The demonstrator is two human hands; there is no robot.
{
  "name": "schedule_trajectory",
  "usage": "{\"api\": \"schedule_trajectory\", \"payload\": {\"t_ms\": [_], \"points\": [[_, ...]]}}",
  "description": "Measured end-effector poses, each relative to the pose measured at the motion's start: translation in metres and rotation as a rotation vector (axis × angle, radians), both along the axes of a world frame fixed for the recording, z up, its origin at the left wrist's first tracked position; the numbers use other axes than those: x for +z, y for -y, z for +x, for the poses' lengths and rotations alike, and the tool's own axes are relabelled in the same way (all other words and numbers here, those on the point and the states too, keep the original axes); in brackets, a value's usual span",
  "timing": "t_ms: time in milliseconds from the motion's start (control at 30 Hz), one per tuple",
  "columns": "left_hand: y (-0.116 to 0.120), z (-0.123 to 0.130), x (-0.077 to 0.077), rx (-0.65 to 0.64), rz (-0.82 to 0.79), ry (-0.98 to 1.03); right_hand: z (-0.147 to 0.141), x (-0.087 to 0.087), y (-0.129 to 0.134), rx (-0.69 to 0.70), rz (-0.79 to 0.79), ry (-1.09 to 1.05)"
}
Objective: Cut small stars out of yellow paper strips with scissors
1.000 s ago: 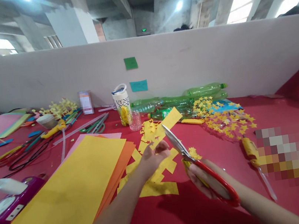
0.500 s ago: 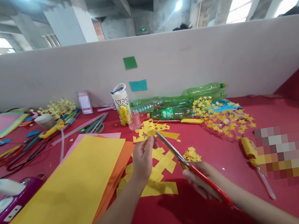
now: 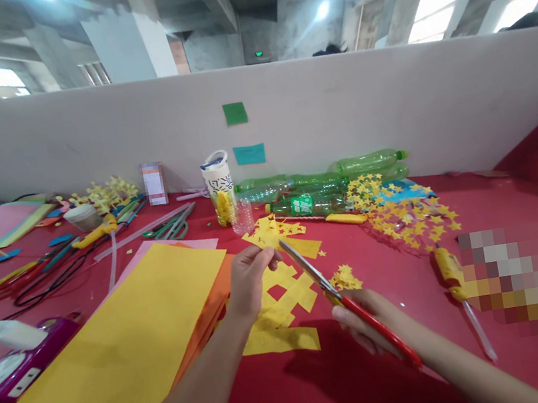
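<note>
Near the middle of the table, my left hand (image 3: pixel 253 278) is closed in a pinch, with a small piece of yellow paper (image 3: pixel 260 238) at its fingertips. Its outline blends with the scraps behind. My right hand (image 3: pixel 368 321) grips red-handled scissors (image 3: pixel 315 275), whose blades look closed and point up-left, their tip beside the left fingertips. Cut yellow paper strips (image 3: pixel 280 341) lie below the left hand. A small heap of yellow paper stars (image 3: pixel 345 277) sits just beyond the right hand.
Yellow sheets (image 3: pixel 132 336) over orange and pink ones lie at left, near a purple power strip (image 3: pixel 22 373). Green plastic bottles (image 3: pixel 320 204), a white cup (image 3: pixel 218 179) and many stars (image 3: pixel 423 219) stand or lie at the back. A yellow glue gun (image 3: pixel 448 269) rests at right.
My left hand has shifted slightly left and turned, and the yellow paper at its fingertips has changed angle. The scissors and right hand have barely moved.
</note>
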State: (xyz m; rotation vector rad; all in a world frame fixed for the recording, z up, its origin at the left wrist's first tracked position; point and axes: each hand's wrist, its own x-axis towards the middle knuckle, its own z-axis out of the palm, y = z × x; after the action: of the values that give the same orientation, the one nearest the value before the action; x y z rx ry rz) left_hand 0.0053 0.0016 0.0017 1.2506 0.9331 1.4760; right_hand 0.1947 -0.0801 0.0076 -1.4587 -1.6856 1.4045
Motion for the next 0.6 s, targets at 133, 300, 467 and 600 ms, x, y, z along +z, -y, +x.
{"api": "schedule_trajectory", "payload": {"t_ms": [133, 300, 467, 600], "points": [[-0.0009, -0.0027, 0.0014, 0.004, 0.003, 0.017, -0.0004, -0.0029, -0.0007, -0.012, 0.0, 0.023], [-0.0013, -0.0032, 0.0034, 0.008, 0.001, 0.028, -0.0006, -0.0086, -0.0033, -0.026, -0.036, 0.035], [-0.0006, -0.0009, 0.0042, 0.006, 0.022, 0.039, -0.0005, -0.0093, -0.0053, 0.035, -0.049, 0.018], [0.0006, 0.0002, 0.0053, 0.015, 0.018, 0.013, -0.0026, -0.0075, -0.0025, 0.016, -0.045, 0.021]]}}
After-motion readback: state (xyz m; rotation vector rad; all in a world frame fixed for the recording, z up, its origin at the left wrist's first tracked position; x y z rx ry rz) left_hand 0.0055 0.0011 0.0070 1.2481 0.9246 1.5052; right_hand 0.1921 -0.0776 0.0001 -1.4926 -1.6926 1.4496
